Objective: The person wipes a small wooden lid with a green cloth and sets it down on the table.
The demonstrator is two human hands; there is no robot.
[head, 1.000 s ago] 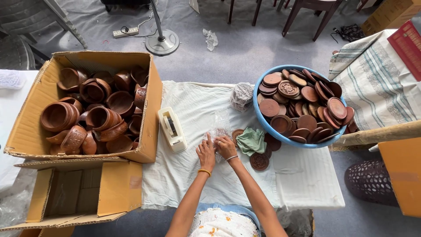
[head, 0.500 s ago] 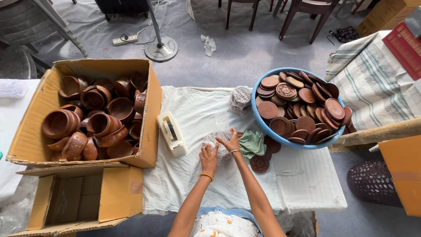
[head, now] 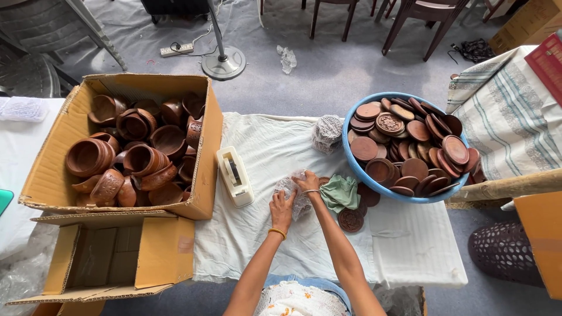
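Open cardboard box (head: 52, 175) of brown clay pots (head: 137, 155) at left, blue basin (head: 351, 161) of clay lids (head: 410, 143) at right; left hand (head: 282, 209) and right hand (head: 305, 182) both grasp a clear-wrapped bundle (head: 293, 193) mid-cloth, right hand now lowered onto it versus lifted earlier.

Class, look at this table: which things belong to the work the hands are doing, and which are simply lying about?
In the work: left hand and right hand on a clear-wrapped bundle; tape dispenser; green cloth; clay lids in the blue basin; clay pots in the cardboard box.

Lying about: fan base; power strip; chairs.
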